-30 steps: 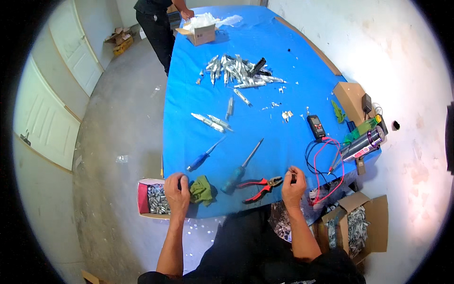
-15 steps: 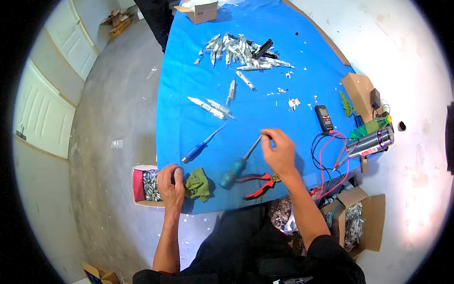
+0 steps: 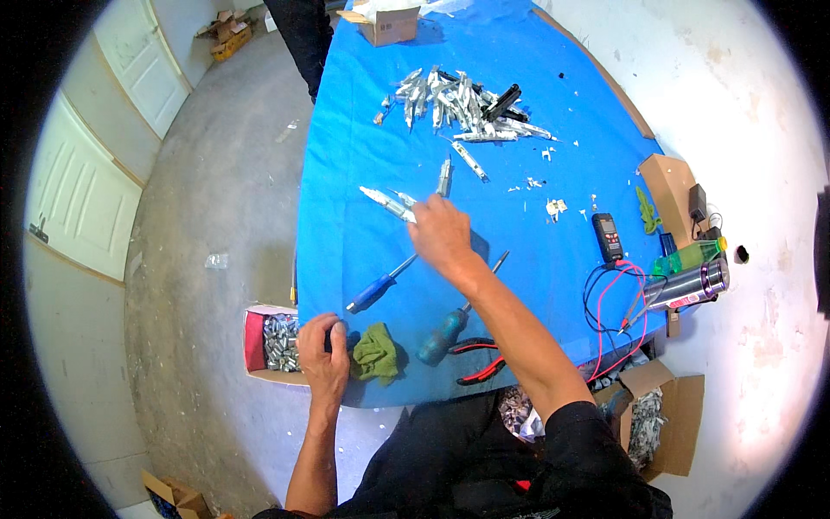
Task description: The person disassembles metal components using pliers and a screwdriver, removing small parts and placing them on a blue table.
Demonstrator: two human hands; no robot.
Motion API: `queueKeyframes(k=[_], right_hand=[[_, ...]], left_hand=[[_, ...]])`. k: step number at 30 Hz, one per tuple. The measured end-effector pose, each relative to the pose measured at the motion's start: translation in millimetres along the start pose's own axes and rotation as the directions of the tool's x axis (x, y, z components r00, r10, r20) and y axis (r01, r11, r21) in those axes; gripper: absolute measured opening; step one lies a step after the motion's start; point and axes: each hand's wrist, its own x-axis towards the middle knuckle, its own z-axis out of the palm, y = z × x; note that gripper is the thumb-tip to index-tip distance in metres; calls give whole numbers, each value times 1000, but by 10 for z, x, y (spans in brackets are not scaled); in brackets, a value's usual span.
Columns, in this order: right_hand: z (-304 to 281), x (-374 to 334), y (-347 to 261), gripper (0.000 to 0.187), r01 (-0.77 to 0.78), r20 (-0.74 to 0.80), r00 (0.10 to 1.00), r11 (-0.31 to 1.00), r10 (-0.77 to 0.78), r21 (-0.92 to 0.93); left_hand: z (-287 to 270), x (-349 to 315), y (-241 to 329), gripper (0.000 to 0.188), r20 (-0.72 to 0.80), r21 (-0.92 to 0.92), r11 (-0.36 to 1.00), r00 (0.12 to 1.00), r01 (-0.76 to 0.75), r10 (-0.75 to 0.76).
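My right hand point(image 3: 442, 233) reaches across the table, its bent fingers closed over the near ends of two slim silvery-white sticks point(image 3: 385, 201); the fingertips are hidden. My left hand point(image 3: 323, 353) rests at the table's near left corner, fingers curled and thumb apart, with nothing seen in it. Beside it lies a crumpled green cloth point(image 3: 375, 354). A blue-handled screwdriver point(image 3: 370, 293) lies between my hands. Under my right forearm are a teal-handled screwdriver point(image 3: 444, 336) and red-and-black pliers point(image 3: 481, 374), partly covered. Another stick point(image 3: 444, 176) lies just past my right hand.
A heap of similar sticks point(image 3: 450, 104) lies farther back. At the right are a meter point(image 3: 607, 238) with red and black leads, a metal flask point(image 3: 687, 285) and a green bottle point(image 3: 687, 258). A box of small metal parts point(image 3: 281, 342) stands left; another person's dark-clothed leg point(image 3: 303, 39) shows behind.
My right hand has let go of the teal screwdriver's shaft and moved forward and left to the two sticks. My left hand stays at the corner. The whole view has shifted slightly.
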Motion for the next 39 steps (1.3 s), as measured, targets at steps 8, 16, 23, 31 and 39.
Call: queueKeyframes(k=[8, 16, 23, 31, 39], right_hand=[[-585, -354, 66, 21, -602, 498, 796, 358, 344, 714], [-1162, -1467, -116, 26, -534, 598, 729, -271, 332, 801], [-1484, -2361, -340, 29, -423, 611, 761, -547, 219, 722], [-1447, -3031, -670, 30, -328, 586, 804, -748, 100, 578], [-1390, -3396, -597, 28, -521, 600, 784, -354, 161, 776]], left_hand=[[-2, -32, -110, 12, -31, -23, 999, 999, -37, 36], [17, -55, -115, 22, -34, -164, 985, 998, 45, -51], [-418, -335, 598, 25, 63, -238, 971, 998, 32, -18], [-86, -942, 1513, 27, 440, -653, 667, 896, 359, -51], [-139, -1229, 1648, 24, 536, -484, 809, 844, 332, -26]])
